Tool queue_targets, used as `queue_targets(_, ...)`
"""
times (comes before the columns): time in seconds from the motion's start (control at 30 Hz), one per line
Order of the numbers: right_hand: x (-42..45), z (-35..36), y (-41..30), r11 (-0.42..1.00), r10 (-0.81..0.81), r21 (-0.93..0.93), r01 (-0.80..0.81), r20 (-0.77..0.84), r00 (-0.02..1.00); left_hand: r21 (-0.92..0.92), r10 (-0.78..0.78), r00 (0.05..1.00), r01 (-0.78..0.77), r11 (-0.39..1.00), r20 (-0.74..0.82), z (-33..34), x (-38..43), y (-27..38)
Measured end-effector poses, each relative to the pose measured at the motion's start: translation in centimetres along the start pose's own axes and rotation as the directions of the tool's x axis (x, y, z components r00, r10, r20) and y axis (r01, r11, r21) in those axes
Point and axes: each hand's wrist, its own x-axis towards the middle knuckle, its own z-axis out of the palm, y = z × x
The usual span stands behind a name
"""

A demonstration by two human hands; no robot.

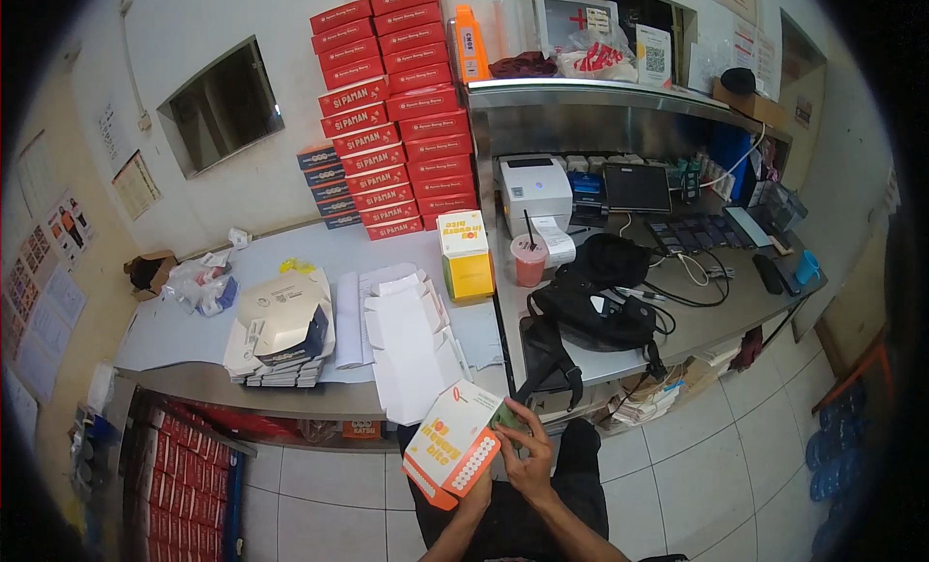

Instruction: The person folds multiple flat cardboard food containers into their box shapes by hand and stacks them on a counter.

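Observation:
A partly folded paperboard food carton (451, 446), white and orange with yellow lettering, is held over my lap. My left hand (477, 494) grips it from beneath at its lower right; the carton hides most of those fingers. At the right end, my right hand (531, 457) has its fingers on a green side panel (504, 417) of the same carton. Just beyond, flat white carton blanks (412, 344) lie in a pile over the table's front edge. A folded yellow-and-white carton (467, 268) stands farther back on the table.
Tall stacks of red boxes (432, 126) stand against the wall. Flattened cartons with an open tray (294, 337) lie at left. On the steel counter are a black bag (599, 308), a cup with red drink (529, 261) and a label printer (535, 188). Red boxes (181, 482) fill a lower shelf.

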Motion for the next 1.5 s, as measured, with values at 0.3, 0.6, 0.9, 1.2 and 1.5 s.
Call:
queue_targets(0.3, 1.0, -1.4, 2.1, 0.989, 0.102, 0.107, -0.098, -0.032, 0.994, -0.388, -0.252, 0.934, 0.337, 0.858, 0.253, 0.8, 1.0, 2.0)
queue_targets(0.6, 0.2, -5.6, 4.9, 0.834, 0.478, 0.222, -0.504, 0.165, 0.863, 0.242, 0.241, 0.935, -0.178, 0.954, -0.260, -2.9, 4.6, 5.7)
queue_targets(0.9, 1.9, -4.7, -0.5, 0.817, 0.482, 0.091, -0.569, 0.433, 0.762, 0.093, 0.403, 0.855, -0.453, 0.886, 0.327, -4.6, 5.0, 4.3)
queue_targets(1.2, 2.2, -0.2, -2.2, 0.986, 0.120, 0.110, -0.122, 0.030, 0.992, -0.048, 0.224, 0.972, -0.228, 0.973, -0.067, -0.6, 2.1, 5.5)
queue_targets(1.5, 2.4, -1.9, -1.3, 0.984, 0.112, 0.116, -0.138, 0.206, 0.972, -0.030, 0.152, 0.985, -0.150, 0.988, 0.080, -2.9, 2.5, 5.3)
